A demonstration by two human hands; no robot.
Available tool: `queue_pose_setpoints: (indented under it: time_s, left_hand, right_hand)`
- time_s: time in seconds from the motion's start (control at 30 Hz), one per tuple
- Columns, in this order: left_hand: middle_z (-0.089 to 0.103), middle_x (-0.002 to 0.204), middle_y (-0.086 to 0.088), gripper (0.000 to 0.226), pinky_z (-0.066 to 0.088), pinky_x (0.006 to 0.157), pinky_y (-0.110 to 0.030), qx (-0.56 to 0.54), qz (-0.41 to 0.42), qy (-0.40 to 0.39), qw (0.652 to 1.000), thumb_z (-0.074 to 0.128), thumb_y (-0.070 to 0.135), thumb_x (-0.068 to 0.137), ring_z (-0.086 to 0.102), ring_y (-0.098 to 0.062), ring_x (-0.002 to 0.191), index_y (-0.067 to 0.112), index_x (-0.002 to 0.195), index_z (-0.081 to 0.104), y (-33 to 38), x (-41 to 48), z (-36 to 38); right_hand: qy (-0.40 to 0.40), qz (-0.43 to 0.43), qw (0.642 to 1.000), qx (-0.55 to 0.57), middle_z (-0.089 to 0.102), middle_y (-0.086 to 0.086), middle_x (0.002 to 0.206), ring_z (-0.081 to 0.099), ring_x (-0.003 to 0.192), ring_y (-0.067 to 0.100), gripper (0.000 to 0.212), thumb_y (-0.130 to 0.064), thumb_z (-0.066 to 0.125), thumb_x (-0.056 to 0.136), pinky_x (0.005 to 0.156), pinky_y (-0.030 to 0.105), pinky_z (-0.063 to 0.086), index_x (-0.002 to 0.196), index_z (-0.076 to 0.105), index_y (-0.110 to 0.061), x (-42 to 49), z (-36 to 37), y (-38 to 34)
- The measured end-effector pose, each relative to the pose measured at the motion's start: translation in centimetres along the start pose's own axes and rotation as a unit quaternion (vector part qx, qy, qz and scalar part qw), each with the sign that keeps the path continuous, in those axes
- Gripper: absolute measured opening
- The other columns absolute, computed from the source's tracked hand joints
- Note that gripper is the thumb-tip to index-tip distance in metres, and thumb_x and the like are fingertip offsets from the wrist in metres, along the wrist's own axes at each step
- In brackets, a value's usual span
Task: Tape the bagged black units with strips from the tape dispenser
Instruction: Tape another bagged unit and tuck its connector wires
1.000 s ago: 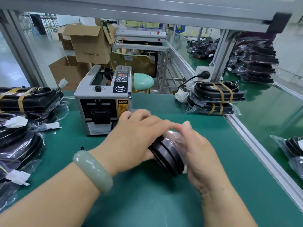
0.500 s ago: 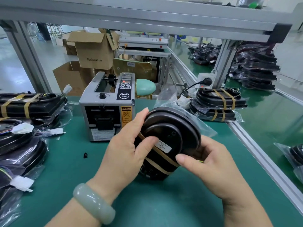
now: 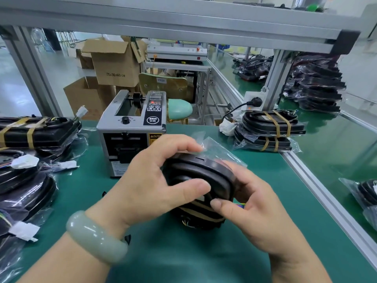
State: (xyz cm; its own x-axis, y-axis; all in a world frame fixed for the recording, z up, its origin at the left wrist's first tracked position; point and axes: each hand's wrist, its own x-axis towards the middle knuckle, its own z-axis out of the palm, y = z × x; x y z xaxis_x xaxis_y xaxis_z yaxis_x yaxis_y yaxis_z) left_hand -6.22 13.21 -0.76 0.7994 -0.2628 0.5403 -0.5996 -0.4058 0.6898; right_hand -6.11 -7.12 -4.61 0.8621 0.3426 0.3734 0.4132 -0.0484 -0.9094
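Both hands hold the unit (image 3: 201,180) tilted above the bench (image 3: 204,258), mid-frame. Left hand (image 3: 151,186) grip clamps its rim; right hand (image 3: 251,209) grip supports below, thumb pressing the tape (image 3: 202,210), probably to seat it. Dispenser (image 3: 130,131) sits behind.

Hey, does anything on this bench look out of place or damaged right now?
Nothing looks damaged or spilled. Both hands, left hand and right hand, hold a bagged black unit already banded with tape. One small black scrap lies loose on the green mat beside the tape dispenser.
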Motion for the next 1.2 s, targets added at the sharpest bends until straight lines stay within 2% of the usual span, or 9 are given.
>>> queue_pose_setpoints:
  time_s: [0.1, 0.2, 0.3, 0.37, 0.5, 0.57, 0.67, 1.1, 1.2]
  left_hand:
    - [0.061, 0.108, 0.013, 0.052, 0.041, 0.088, -0.012, 0.031, -0.028, -0.051, 0.998, 0.071, 0.054, 0.058, 0.059, -0.004, 0.103, 0.043, 0.106, 0.056, 0.2, 0.7, -0.4]
    - [0.065, 0.1, 0.017, 0.053, 0.042, 0.081, -0.007, 0.035, -0.057, -0.073, 0.995, 0.07, 0.056, 0.053, 0.061, 0.003, 0.094, 0.042, 0.103, 0.058, 0.1, 1.0, -0.8]
    - [0.067, 0.107, 0.019, 0.06, 0.046, 0.084, -0.012, -0.04, -0.088, -0.08, 0.992, 0.073, 0.057, 0.053, 0.063, 0.001, 0.1, 0.037, 0.108, 0.06, 0.0, 0.7, -1.3]
    - [0.068, 0.115, 0.009, 0.059, 0.05, 0.088, -0.022, -0.171, -0.135, -0.005, 0.976, 0.073, 0.058, 0.059, 0.063, -0.004, 0.107, 0.032, 0.111, 0.064, -0.6, 0.1, -1.6]
    - [0.071, 0.073, 0.006, 0.011, 0.049, 0.054, -0.019, -0.238, -0.353, 0.264, 0.865, 0.065, 0.029, 0.088, 0.061, -0.001, 0.056, 0.021, 0.094, 0.069, -3.9, -0.2, -2.2]
    - [0.064, 0.053, 0.01, 0.005, 0.042, 0.039, -0.013, -0.262, -0.445, 0.306, 0.8, 0.064, 0.025, 0.089, 0.051, 0.001, 0.04, 0.02, 0.088, 0.066, -5.3, -0.3, -2.7]
    - [0.06, 0.046, 0.01, 0.007, 0.038, 0.035, -0.01, -0.304, -0.49, 0.309, 0.756, 0.063, 0.022, 0.09, 0.048, 0.001, 0.034, 0.019, 0.083, 0.064, -6.3, -0.3, -3.1]
    - [0.057, 0.042, 0.01, 0.017, 0.036, 0.035, -0.007, -0.335, -0.518, 0.326, 0.717, 0.057, 0.022, 0.093, 0.046, 0.002, 0.03, 0.018, 0.077, 0.058, -6.5, 2.0, -3.8]
    - [0.058, 0.055, 0.007, 0.018, 0.034, 0.034, -0.007, -0.317, -0.515, 0.339, 0.721, 0.057, 0.021, 0.094, 0.045, 0.002, 0.029, 0.016, 0.076, 0.057, -6.8, 2.3, -3.5]
  right_hand:
    - [0.009, -0.012, 1.0, -0.022, 0.059, -0.017, 0.128, 0.059, 0.116, 0.008, 0.087, -0.009, 0.073, 0.069, 0.091, 0.02, 0.047, 0.141, 0.032, -0.036, -0.2, 0.4, 0.0]
    - [0.025, -0.053, 0.994, -0.091, 0.038, -0.024, 0.145, 0.062, 0.113, 0.014, 0.118, -0.011, 0.078, 0.065, 0.082, 0.023, 0.054, 0.139, 0.003, -0.065, -0.3, 0.7, -0.2]
    - [0.029, -0.09, 0.984, -0.148, 0.054, -0.023, 0.132, 0.058, 0.115, 0.007, 0.087, -0.013, 0.077, 0.068, 0.09, 0.019, 0.049, 0.133, 0.038, -0.056, -0.2, 0.8, -0.5]
    - [0.055, -0.07, 0.986, -0.141, 0.064, -0.024, 0.114, 0.062, 0.105, 0.003, 0.069, -0.015, 0.076, 0.067, 0.082, 0.012, 0.048, 0.12, 0.051, -0.051, -0.2, 0.9, -0.7]
    - [0.139, -0.055, 0.972, -0.179, 0.063, -0.03, 0.107, 0.061, 0.099, -0.005, 0.058, -0.02, 0.073, 0.065, 0.078, 0.003, 0.042, 0.112, 0.056, -0.049, -0.1, 1.1, -0.7]
    - [0.163, -0.05, 0.969, -0.177, 0.062, -0.032, 0.106, 0.06, 0.092, -0.007, 0.059, -0.018, 0.076, 0.065, 0.069, -0.001, 0.04, 0.11, 0.055, -0.05, -0.1, 1.2, -0.7]
    - [0.165, -0.042, 0.97, -0.176, 0.062, -0.032, 0.103, 0.059, 0.082, -0.007, 0.067, -0.003, 0.082, 0.068, 0.061, -0.001, 0.039, 0.108, 0.056, -0.05, -0.2, 1.2, -0.5]
    - [0.154, -0.047, 0.966, -0.201, 0.061, -0.028, 0.107, 0.058, 0.094, -0.007, 0.066, -0.003, 0.083, 0.065, 0.07, -0.003, 0.037, 0.11, 0.058, -0.044, -0.3, 1.3, -0.8]
    - [0.152, -0.051, 0.966, -0.203, 0.06, -0.028, 0.108, 0.058, 0.094, -0.007, 0.064, -0.009, 0.084, 0.064, 0.069, -0.003, 0.037, 0.109, 0.057, -0.046, -0.2, 1.4, -0.8]
